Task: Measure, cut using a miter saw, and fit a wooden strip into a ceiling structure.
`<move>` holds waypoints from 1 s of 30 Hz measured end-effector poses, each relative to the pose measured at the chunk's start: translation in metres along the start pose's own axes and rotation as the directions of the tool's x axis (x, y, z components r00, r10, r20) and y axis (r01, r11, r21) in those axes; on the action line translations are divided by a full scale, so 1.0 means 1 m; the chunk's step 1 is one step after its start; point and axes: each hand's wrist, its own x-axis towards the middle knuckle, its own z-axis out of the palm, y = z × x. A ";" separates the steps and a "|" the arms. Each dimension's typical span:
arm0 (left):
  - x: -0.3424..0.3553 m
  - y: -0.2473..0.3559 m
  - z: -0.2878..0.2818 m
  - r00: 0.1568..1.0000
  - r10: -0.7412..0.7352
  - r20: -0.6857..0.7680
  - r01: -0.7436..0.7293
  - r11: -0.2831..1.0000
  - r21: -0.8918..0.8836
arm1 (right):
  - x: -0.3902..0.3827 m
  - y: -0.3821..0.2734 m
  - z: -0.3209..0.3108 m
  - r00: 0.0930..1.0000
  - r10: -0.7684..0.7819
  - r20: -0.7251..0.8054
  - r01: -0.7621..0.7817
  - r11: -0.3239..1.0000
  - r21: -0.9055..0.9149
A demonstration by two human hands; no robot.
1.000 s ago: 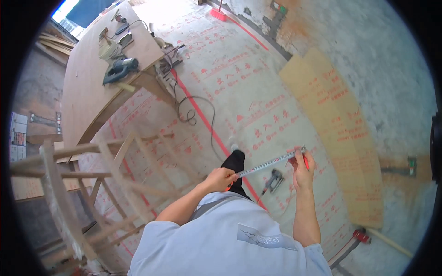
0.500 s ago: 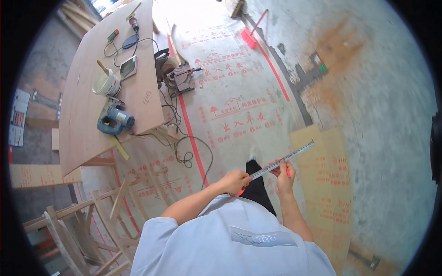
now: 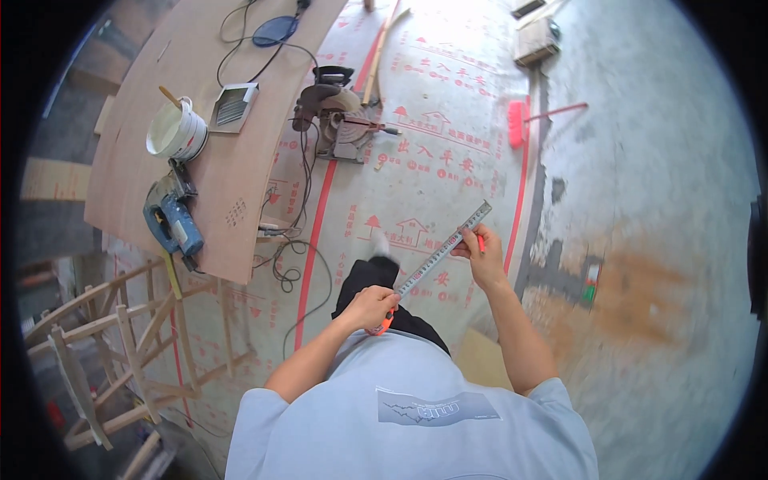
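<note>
My left hand is closed around an orange tape measure in front of my stomach. Its silver blade extends diagonally up to the right. Higher and further right, my right hand pinches the blade some way back from its hooked end and also holds a small red pen-like object. Below the tape are my dark-trousered leg and a pale shoe, on printed protective sheeting over the floor.
A plywood bench at left holds a blue power tool, white bucket, tray and cords. A mitre saw sits beside it. Wooden frames lie lower left. A red broom rests near a grey strip of floor or wall at right.
The view has swung along the bench, with the mitre saw now more central and the yellow board mostly hidden. Both hands still hold the tape; its free end now points more steeply upward.
</note>
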 end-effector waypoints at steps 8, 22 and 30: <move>0.214 0.014 -0.090 0.989 -0.074 -0.128 0.055 0.988 -0.145 | 0.278 -0.002 0.011 0.967 0.237 0.091 -0.207 0.942 -0.263; 0.435 -0.086 -0.159 0.815 -0.534 -0.224 0.435 0.820 -0.372 | 0.721 0.194 0.114 0.879 0.402 0.256 -0.165 0.761 -0.628; 0.572 -0.208 -0.179 0.736 -0.543 -0.405 0.369 0.823 -0.433 | 0.914 0.366 0.221 0.849 0.482 0.217 -0.500 0.865 0.033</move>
